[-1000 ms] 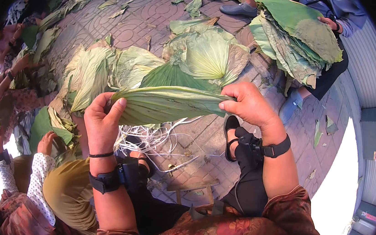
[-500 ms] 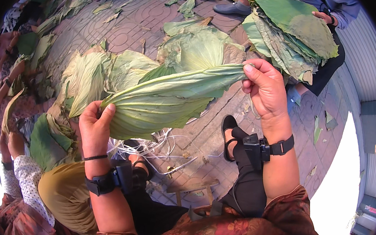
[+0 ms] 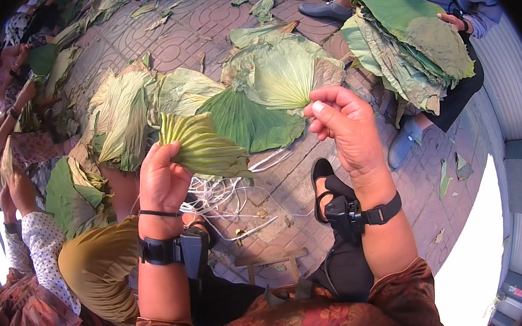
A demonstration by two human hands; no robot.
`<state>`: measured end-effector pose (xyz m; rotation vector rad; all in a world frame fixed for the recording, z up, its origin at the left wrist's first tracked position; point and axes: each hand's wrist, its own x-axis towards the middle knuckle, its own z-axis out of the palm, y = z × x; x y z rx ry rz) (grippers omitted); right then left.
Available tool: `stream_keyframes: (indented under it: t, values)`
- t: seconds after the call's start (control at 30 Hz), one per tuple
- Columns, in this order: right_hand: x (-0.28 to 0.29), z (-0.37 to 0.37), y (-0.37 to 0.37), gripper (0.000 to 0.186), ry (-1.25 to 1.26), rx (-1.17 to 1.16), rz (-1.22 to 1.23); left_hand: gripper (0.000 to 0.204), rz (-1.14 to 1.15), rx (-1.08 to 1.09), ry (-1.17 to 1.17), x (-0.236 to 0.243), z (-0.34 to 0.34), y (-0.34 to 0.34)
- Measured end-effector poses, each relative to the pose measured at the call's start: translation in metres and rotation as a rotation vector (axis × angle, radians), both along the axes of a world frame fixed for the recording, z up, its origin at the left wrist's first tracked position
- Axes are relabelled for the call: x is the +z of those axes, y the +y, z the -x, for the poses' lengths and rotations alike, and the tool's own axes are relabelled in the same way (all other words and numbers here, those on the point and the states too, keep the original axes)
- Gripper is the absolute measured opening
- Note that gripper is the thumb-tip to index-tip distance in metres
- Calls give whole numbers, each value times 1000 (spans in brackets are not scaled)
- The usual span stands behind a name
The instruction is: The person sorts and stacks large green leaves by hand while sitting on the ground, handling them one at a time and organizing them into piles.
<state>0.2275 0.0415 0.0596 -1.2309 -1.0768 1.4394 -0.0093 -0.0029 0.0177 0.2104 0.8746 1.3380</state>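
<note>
My left hand (image 3: 164,175) is closed on one end of a pleated yellow-green lotus leaf (image 3: 205,147), whose free end hangs to the right over white strings. My right hand (image 3: 344,124) is raised to the right of it, thumb and forefinger pinched together. Whether anything small sits in that pinch I cannot make out. Just beyond its fingertips lies a pale spread lotus leaf (image 3: 277,72) on the ground pile. A darker green leaf (image 3: 249,120) overlaps that pile, below and left of the pale one.
Tangled white strings (image 3: 222,197) lie on the brick paving between my feet. A low wooden stool (image 3: 270,257) stands near my knees. At the upper right, a person holds a thick stack of leaves (image 3: 406,51). Other people with leaves sit along the left, one in a mustard head covering (image 3: 97,267).
The leaf was stretched between both hands; now only my left hand visibly holds it, and it looks bunched and shorter. My right hand has moved slightly left and down.
</note>
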Motion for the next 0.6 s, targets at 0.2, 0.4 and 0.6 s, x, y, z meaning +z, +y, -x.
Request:
stream_keyframes:
  t: [0.2, 0.4, 0.6]
  values:
    - [-14, 29, -17, 54, -540, 504, -344, 19, 209, -53, -192, -3, -55, 1]
    - [-25, 31, -14, 36, -457, 331, -186, 26, -10, -268, -193, 2, -64, 2]
    - [-14, 16, -4, 22, 42, 75, 63, 23, 280, 55, 127, 3, -46, 7]
